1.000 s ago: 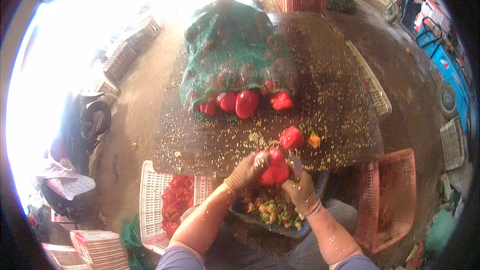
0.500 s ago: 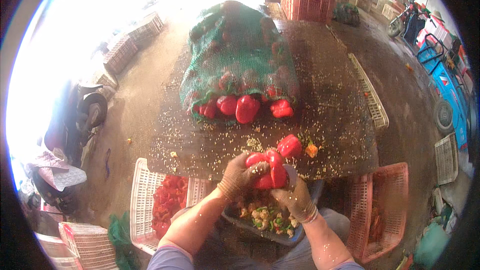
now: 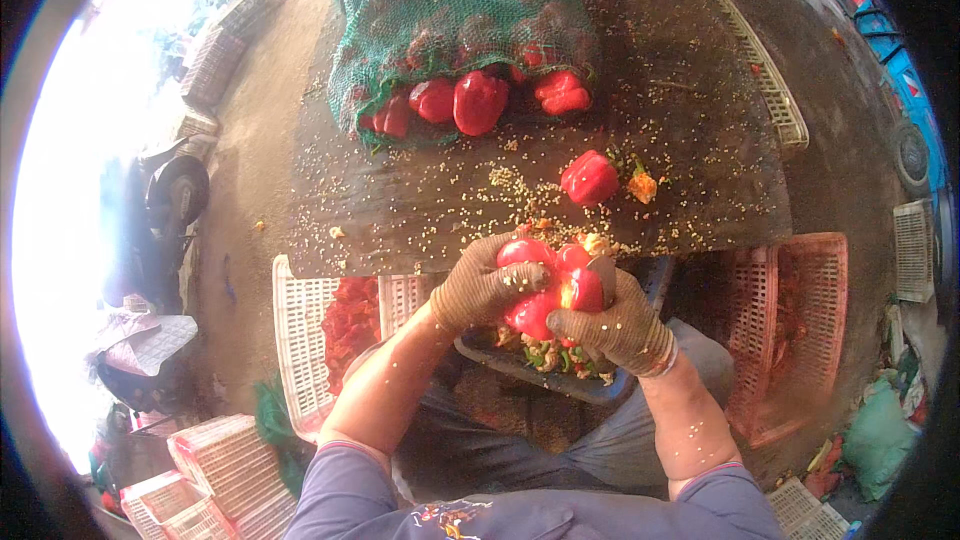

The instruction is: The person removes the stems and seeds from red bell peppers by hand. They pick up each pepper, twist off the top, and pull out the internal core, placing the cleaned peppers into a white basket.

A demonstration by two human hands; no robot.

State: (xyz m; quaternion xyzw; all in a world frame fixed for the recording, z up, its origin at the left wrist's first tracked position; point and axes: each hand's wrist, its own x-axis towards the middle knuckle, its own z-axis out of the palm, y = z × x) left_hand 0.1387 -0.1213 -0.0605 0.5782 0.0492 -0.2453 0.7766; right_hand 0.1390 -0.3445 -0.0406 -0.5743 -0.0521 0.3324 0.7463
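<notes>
Above the near edge of the table, both gloved hands grip one red bell pepper (image 3: 528, 314), which looks split open, with pale core showing. My left hand (image 3: 480, 285) wraps its left side, thumb across the front. My right hand (image 3: 625, 325) is closed against its right side, thumb pressed on the skin. A flat greyish piece (image 3: 603, 278), perhaps a blade, shows by the right fingers; its grip is hidden. Just below, a dark tub (image 3: 600, 390) holds pale cores and green stems. Another whole red pepper (image 3: 590, 178) lies on the table beside an orange-yellow core (image 3: 642, 186).
A green mesh sack (image 3: 455, 25) of red peppers lies open-ended on the seed-strewn dark table (image 3: 400, 210). A white crate (image 3: 300, 340) with red pepper pieces stands left of my legs. At the right stands a red crate (image 3: 810, 340). Parked vehicles flank the floor.
The view has tipped downward, so the sack and table sit higher in it. The held pepper has been turned and opened further, with pale core now showing between my hands.
</notes>
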